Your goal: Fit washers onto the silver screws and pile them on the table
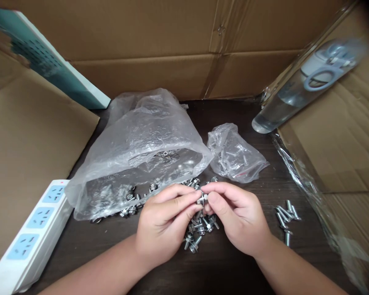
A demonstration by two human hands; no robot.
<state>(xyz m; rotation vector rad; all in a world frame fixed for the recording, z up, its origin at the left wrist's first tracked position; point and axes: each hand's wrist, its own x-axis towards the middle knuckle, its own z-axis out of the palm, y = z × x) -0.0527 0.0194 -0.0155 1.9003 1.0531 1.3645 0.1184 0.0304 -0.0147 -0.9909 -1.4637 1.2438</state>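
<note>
Between my hands, just above the table, is a small silver bolt with a nut (202,199); the fingers cover part of it. My left hand (167,223) pinches it from the left side with thumb and fingertips. From the right, the thumb and index finger of my right hand (241,217) close on the same piece. Below them lies a pile of bolts fitted with nuts and washers (199,229), partly hidden by the hands. Several loose bolts (285,215) rest on the dark table to the right of my right hand.
A large clear plastic bag (147,127) lies open towards me, with metal hardware at its mouth. Behind my right hand sits a smaller bag of bolts (236,155). A power strip (37,229) is at left, a water bottle (295,94) at right, and cardboard walls (141,32) surround the table.
</note>
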